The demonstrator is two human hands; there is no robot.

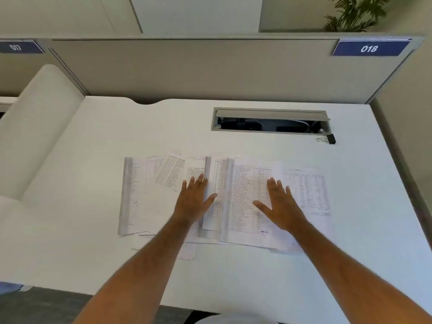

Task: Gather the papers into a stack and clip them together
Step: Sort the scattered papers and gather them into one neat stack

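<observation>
Several printed papers (243, 183) lie spread and overlapping across the middle of the white desk (93, 183), some with tables of text. My left hand (195, 199) rests flat on the sheets left of centre, fingers apart. My right hand (280, 204) lies flat on the sheets right of centre, fingers also spread. Neither hand holds anything. A black binder clip (328, 139) with silver handles sits on the desk at the back right, apart from the papers.
An open cable hatch (271, 121) is set into the desk behind the papers, right beside the clip. Grey partition walls (187, 71) close the back and right side. A pale chair back (39, 118) stands at the left.
</observation>
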